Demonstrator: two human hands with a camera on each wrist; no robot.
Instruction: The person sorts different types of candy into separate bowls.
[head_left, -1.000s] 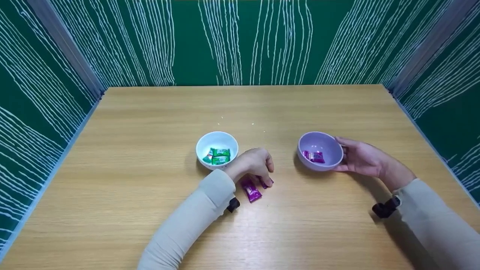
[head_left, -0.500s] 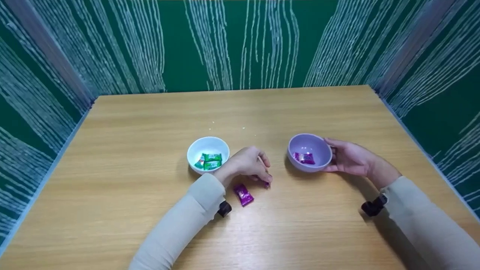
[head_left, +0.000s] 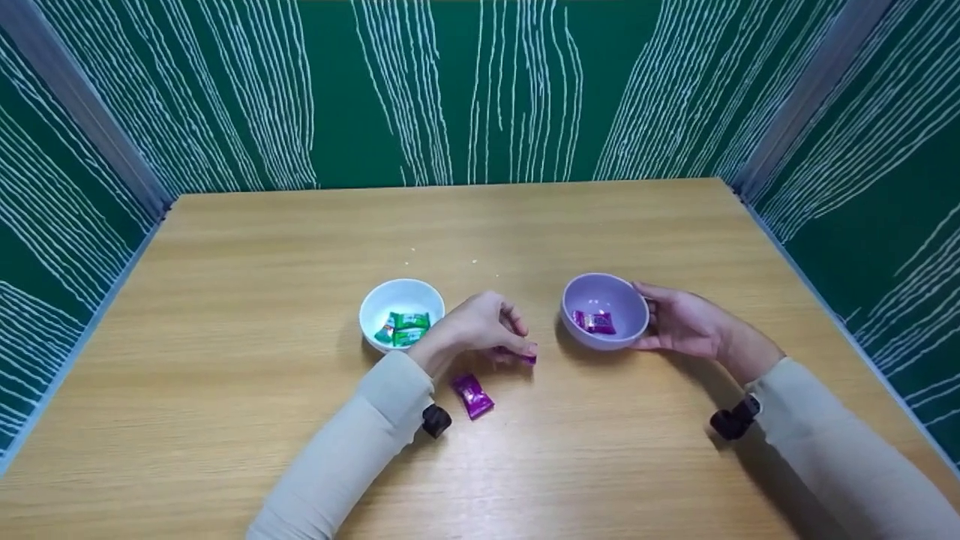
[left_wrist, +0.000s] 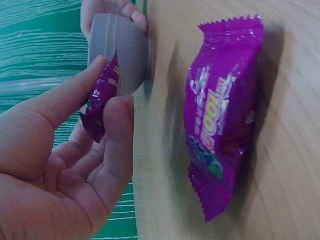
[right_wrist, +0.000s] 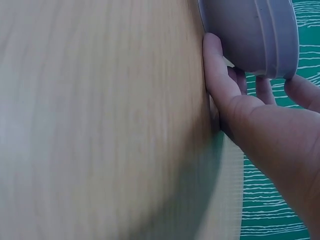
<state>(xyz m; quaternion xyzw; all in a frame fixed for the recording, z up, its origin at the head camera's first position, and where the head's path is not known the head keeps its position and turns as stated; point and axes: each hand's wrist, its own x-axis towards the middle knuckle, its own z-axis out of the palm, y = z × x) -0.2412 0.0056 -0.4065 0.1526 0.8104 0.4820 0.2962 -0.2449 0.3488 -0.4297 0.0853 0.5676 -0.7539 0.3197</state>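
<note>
Between thumb and fingertip, my left hand [head_left: 480,326] pinches a purple wrapped candy [left_wrist: 103,97], lifted off the table in the left wrist view. A second purple candy [head_left: 473,395] lies on the table just below that hand. To the right stands a lilac bowl [head_left: 626,334] with purple candy [head_left: 594,322] inside. My right hand [head_left: 686,322] holds this bowl by its right side, thumb up near the rim and other fingers low against the wall [right_wrist: 250,35]. Left of my left hand is a white bowl [head_left: 375,300] holding several green candies [head_left: 410,328].
A wooden table [head_left: 225,375] carries everything. A few small white specks [head_left: 474,261] dot it behind the bowls. Green panels with white streaks [head_left: 517,90] enclose the back and both sides.
My left hand has picked up one purple candy and raised it slightly off the table. The right hand keeps its hold on the lilac bowl. The head view has shifted, moving everything leftward.
</note>
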